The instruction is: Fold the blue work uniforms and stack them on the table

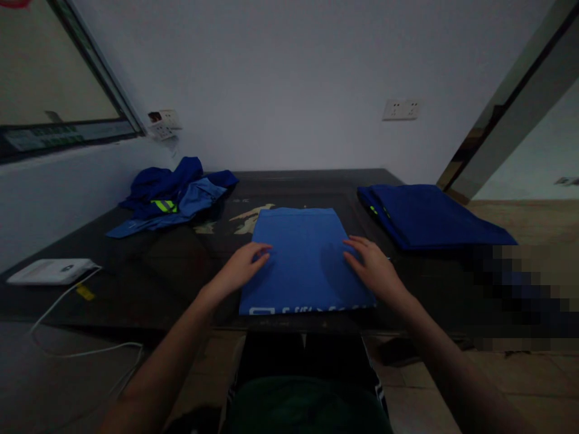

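Observation:
A light blue folded garment (303, 259) lies flat on the dark table in front of me, with white lettering along its near edge. At its left edge is my left hand (246, 263), fingers apart and curved over the cloth. My right hand (368, 265) is at the right edge in a like pose, its thumb and fingers spread. Neither hand grips the fabric; whether the fingertips touch it or hover just above I cannot tell.
A crumpled heap of blue clothes (176, 193) with a yellow-green strip sits at the back left. Folded dark blue garments (434, 217) are stacked on the right. A white device (52, 271) with a cable lies on the left of the dark table (289, 181), which meets the wall.

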A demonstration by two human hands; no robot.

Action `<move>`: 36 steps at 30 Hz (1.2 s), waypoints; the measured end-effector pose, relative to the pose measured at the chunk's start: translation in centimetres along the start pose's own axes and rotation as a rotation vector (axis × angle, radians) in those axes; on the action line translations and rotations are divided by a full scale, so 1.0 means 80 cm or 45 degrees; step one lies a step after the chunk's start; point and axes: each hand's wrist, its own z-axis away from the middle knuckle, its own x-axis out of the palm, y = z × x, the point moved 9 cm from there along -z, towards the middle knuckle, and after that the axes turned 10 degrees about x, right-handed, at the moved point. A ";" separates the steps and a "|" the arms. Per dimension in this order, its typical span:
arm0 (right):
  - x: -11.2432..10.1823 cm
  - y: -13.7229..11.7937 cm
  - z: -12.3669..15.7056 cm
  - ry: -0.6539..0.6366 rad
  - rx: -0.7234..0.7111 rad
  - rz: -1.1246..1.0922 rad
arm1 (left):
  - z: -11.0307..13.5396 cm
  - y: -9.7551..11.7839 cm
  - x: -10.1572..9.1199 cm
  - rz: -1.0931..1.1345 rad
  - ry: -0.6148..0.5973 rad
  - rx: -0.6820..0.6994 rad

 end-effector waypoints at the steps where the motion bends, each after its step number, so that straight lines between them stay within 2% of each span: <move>1: 0.004 -0.003 -0.026 -0.006 0.006 0.033 | -0.025 -0.016 -0.005 -0.074 0.036 0.033; 5: 0.055 -0.007 -0.127 -0.118 0.087 0.213 | -0.116 -0.085 0.001 -0.331 0.110 0.002; 8: 0.097 0.003 -0.170 -0.236 0.158 0.311 | -0.153 -0.122 0.020 -0.417 0.019 -0.051; 12: 0.123 0.031 -0.180 -0.273 0.236 0.384 | -0.153 -0.151 0.033 -0.487 -0.083 -0.162; 18: 0.126 0.046 -0.174 -0.214 0.256 0.404 | -0.139 -0.161 0.029 -0.496 -0.087 -0.292; 21: 0.106 0.044 -0.159 -0.155 0.172 0.327 | -0.135 -0.163 0.014 -0.371 -0.035 -0.316; 23: 0.083 0.051 -0.134 -0.113 0.087 0.192 | -0.126 -0.170 0.001 -0.211 0.025 -0.333; 25: 0.056 0.070 -0.099 -0.114 0.074 -0.013 | -0.111 -0.185 -0.011 0.010 0.082 -0.427; 28: 0.028 0.119 -0.039 -0.269 0.310 -0.409 | -0.085 -0.207 -0.009 0.495 0.061 -0.631; 31: 0.029 0.147 0.022 -0.569 0.688 -0.787 | -0.080 -0.199 0.006 0.952 -0.068 -0.681; 33: 0.031 0.144 0.050 -0.688 0.876 -0.982 | -0.084 -0.191 0.013 1.077 -0.140 -0.697; 36: 0.035 0.122 0.061 -0.734 0.984 -1.175 | -0.095 -0.183 0.023 1.124 -0.234 -0.737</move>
